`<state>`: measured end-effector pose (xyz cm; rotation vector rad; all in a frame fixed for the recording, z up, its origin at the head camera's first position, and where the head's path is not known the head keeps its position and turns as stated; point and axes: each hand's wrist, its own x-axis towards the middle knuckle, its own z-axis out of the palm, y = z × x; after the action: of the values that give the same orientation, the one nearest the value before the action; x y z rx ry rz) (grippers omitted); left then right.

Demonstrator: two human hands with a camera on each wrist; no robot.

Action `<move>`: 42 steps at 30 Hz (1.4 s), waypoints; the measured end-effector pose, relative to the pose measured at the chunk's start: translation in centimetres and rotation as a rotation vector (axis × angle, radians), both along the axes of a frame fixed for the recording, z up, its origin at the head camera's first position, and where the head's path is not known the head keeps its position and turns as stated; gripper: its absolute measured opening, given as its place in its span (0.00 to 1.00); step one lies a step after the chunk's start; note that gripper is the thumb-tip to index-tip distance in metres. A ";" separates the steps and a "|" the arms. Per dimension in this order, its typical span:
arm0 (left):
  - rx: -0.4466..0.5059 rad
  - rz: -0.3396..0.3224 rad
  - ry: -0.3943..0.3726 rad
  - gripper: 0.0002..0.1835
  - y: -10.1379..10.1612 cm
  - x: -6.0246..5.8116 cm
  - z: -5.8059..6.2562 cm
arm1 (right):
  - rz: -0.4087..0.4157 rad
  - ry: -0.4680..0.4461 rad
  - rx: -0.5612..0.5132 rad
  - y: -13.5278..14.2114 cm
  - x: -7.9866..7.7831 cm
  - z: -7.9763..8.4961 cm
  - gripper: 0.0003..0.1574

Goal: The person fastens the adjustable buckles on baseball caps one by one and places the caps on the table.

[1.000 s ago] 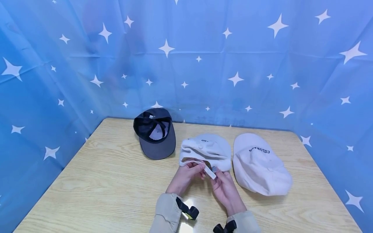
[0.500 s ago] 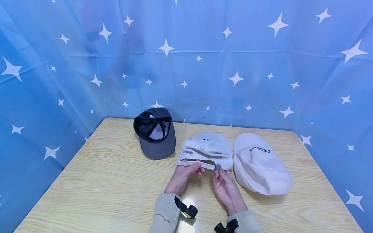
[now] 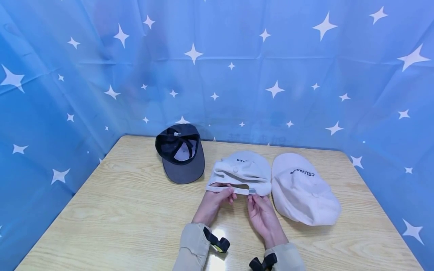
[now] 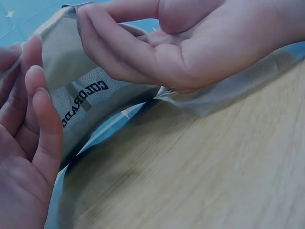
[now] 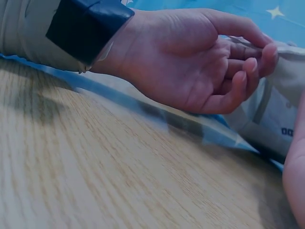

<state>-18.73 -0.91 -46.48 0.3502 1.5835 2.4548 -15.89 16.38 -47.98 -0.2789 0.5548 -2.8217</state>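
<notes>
A pale grey baseball cap (image 3: 249, 165) is held just above or on the table, its back opening toward me. Its back strap (image 3: 240, 191) runs level across the opening to a small metal buckle (image 3: 252, 192). My left hand (image 3: 213, 203) pinches the strap left of the buckle. Thumb and fingers of my right hand (image 3: 264, 216) pinch the strap area just under the buckle. In the left wrist view, "COLORADO" lettering (image 4: 86, 102) shows inside the cap. The right wrist view shows my right hand (image 5: 190, 67) with its fingers bent at the cap's edge.
A white cap (image 3: 305, 192) with "COLORADO" lettering lies close on the right. Upside down at the back left rests a dark grey cap (image 3: 183, 165). The wooden table (image 3: 101, 210) backs onto a blue star-patterned curtain (image 3: 217, 75).
The strap, slanting with its white end sticking out past my fingers a second ago, now runs straight to the buckle. The cap rose slightly in view; my right fingers shifted below the buckle.
</notes>
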 end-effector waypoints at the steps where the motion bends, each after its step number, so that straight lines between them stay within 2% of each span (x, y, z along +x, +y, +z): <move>1: -0.001 0.001 0.002 0.12 0.0 0.0 0.0 | -0.008 -0.005 0.016 0.0 0.0 0.0 0.12; 12: -0.022 0.032 0.003 0.12 -0.1 -0.3 -1.0 | -0.103 -0.128 0.236 -0.3 0.1 0.3 0.08; 19: -0.044 0.013 0.031 0.14 0.2 -0.4 -1.3 | -0.110 -0.163 0.268 -0.4 -0.1 0.5 0.10; 28: -0.114 0.008 -0.009 0.16 0.3 -0.1 -1.5 | -0.104 -0.183 0.298 -0.5 0.0 0.5 0.08; 37: -0.104 0.025 -0.003 0.16 0.5 -0.1 -1.8 | -0.114 -0.232 0.424 -0.8 0.0 0.9 0.15; 42: -0.101 0.017 0.013 0.15 0.6 -0.2 -1.8 | -0.113 -0.207 0.437 -0.8 0.0 0.8 0.13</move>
<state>-18.91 -0.35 -48.26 0.3380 1.7146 2.3785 -15.89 15.60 -47.22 0.1300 1.1373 -2.6922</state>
